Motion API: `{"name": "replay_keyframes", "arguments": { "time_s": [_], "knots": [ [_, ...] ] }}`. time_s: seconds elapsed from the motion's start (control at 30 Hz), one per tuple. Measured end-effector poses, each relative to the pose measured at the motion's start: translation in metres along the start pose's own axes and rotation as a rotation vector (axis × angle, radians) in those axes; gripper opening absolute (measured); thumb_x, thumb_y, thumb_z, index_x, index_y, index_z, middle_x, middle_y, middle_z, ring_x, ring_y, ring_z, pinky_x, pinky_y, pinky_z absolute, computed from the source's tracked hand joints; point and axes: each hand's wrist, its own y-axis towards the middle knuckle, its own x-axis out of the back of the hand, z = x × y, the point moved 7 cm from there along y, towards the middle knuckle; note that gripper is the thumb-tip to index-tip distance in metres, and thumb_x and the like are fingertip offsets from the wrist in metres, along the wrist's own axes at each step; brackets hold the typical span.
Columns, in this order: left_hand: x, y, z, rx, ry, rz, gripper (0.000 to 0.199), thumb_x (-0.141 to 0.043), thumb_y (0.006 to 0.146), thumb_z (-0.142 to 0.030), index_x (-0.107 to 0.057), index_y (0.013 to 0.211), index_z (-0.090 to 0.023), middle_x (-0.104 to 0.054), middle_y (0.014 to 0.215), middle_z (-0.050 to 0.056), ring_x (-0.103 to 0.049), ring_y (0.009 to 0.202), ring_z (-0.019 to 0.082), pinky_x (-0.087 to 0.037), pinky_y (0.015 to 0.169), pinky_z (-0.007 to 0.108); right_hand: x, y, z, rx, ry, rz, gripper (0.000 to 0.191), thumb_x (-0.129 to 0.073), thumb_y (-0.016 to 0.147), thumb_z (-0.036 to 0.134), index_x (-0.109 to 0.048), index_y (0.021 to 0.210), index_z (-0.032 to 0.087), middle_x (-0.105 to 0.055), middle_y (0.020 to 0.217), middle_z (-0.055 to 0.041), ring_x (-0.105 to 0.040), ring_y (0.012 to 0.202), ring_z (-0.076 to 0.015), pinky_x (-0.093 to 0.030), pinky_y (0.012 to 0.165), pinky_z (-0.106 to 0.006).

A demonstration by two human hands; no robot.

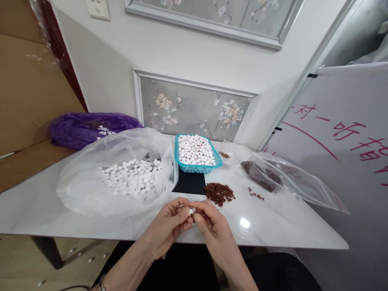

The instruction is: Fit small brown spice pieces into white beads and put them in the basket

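Near the table's front edge, my left hand (pixel 169 222) and my right hand (pixel 214 226) meet, fingers closed around a small white ball (pixel 191 211). A dark reddish bit shows at the ball's lower side, between the fingertips. Just beyond my right hand lies a pile of small reddish-brown pieces (pixel 218 193). Behind the hands stands a blue basket (pixel 218 161) heaped with white balls, some with reddish spots. To the left, a clear plastic bag (pixel 81 178) lies open with many white balls inside.
A purple bag (pixel 72 129) sits at the back left. On the right lies a clear bag (pixel 306 184) with brown pieces, near a few loose bits (pixel 257 196). A black sheet (pixel 190 184) lies by the basket. A whiteboard (pixel 339 161) stands at the right.
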Motion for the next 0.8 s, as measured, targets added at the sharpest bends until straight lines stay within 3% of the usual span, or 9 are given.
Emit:
{"name": "replay_keyframes", "arguments": {
  "time_s": [0.1, 0.27, 0.47, 0.53, 0.63, 0.7, 0.8],
  "knots": [
    [0.0, -0.001, 0.0, 0.024, -0.017, -0.013, 0.015, -0.07, 0.075, -0.021, -0.065, 0.087, -0.015, -0.063, 0.073, 0.001, -0.058, 0.064, 0.005, -0.049, 0.067, 0.017, 0.014, 0.0, -0.011, -0.027, -0.014, -0.059, 0.027, -0.042, 0.091, 0.025, -0.057, 0.114, 0.022, -0.059, 0.089, -0.0027, -0.058, 0.08, -0.0142, -0.046, 0.074, -0.025],
    [0.0, -0.002, 0.0, 0.032, -0.005, -0.022, 0.014, -0.069, 0.076, -0.025, -0.068, 0.08, -0.012, -0.063, 0.078, 0.003, -0.058, 0.068, 0.006, -0.049, 0.071, 0.017, 0.041, 0.001, -0.032, -0.039, -0.22, -0.251, 0.027, -0.04, 0.091, 0.026, -0.063, 0.102, 0.018, -0.062, 0.085, -0.0053, -0.057, 0.066, -0.0143, -0.048, 0.065, -0.026],
    [-0.008, -0.006, -0.005, -0.033, 0.159, 0.001, 0.014, -0.072, 0.072, -0.024, -0.068, 0.079, -0.013, -0.062, 0.072, 0.001, -0.054, 0.062, 0.005, -0.046, 0.066, 0.017, 0.034, 0.006, -0.037, -0.023, -0.598, -0.281, 0.03, -0.037, 0.091, 0.019, -0.062, 0.107, 0.015, -0.062, 0.096, -0.0092, -0.061, 0.08, -0.0182, -0.047, 0.07, -0.028],
    [-0.016, -0.002, -0.019, -0.098, 0.27, -0.005, 0.015, -0.07, 0.073, -0.027, -0.068, 0.08, -0.014, -0.061, 0.069, 0.0, -0.054, 0.061, 0.007, -0.046, 0.066, 0.019, 0.025, 0.01, -0.042, -0.081, -0.778, -0.228, 0.03, -0.039, 0.09, 0.017, -0.06, 0.111, 0.016, -0.061, 0.098, -0.0092, -0.062, 0.078, -0.0185, -0.045, 0.065, -0.027],
    [-0.028, 0.017, -0.065, -0.336, 0.541, -0.11, 0.017, -0.067, 0.074, -0.028, -0.069, 0.084, -0.014, -0.064, 0.07, 0.001, -0.058, 0.067, 0.011, -0.048, 0.071, 0.025, 0.018, 0.015, -0.05, -0.181, -0.961, -0.178, 0.027, -0.041, 0.089, 0.015, -0.063, 0.105, 0.019, -0.061, 0.092, -0.007, -0.061, 0.07, -0.0168, -0.038, 0.056, -0.025],
    [-0.037, 0.037, -0.098, -0.484, 0.741, -0.195, 0.021, -0.066, 0.073, -0.026, -0.07, 0.089, -0.014, -0.07, 0.085, 0.006, -0.061, 0.081, 0.017, -0.047, 0.08, 0.029, 0.017, 0.018, -0.05, -0.204, -0.99, -0.181, 0.023, -0.042, 0.088, 0.014, -0.064, 0.093, 0.019, -0.061, 0.086, -0.0055, -0.06, 0.066, -0.0159, -0.034, 0.053, -0.025],
    [-0.044, 0.077, -0.125, -0.483, 0.769, -0.179, 0.031, -0.064, 0.071, -0.022, -0.068, 0.101, -0.014, -0.067, 0.112, 0.011, -0.059, 0.103, 0.023, -0.043, 0.091, 0.033, 0.016, 0.018, -0.048, -0.209, -1.001, -0.189, 0.021, -0.043, 0.088, 0.012, -0.061, 0.082, 0.02, -0.06, 0.081, -0.0039, -0.058, 0.064, -0.015, -0.029, 0.051, -0.024]
  ]
}}
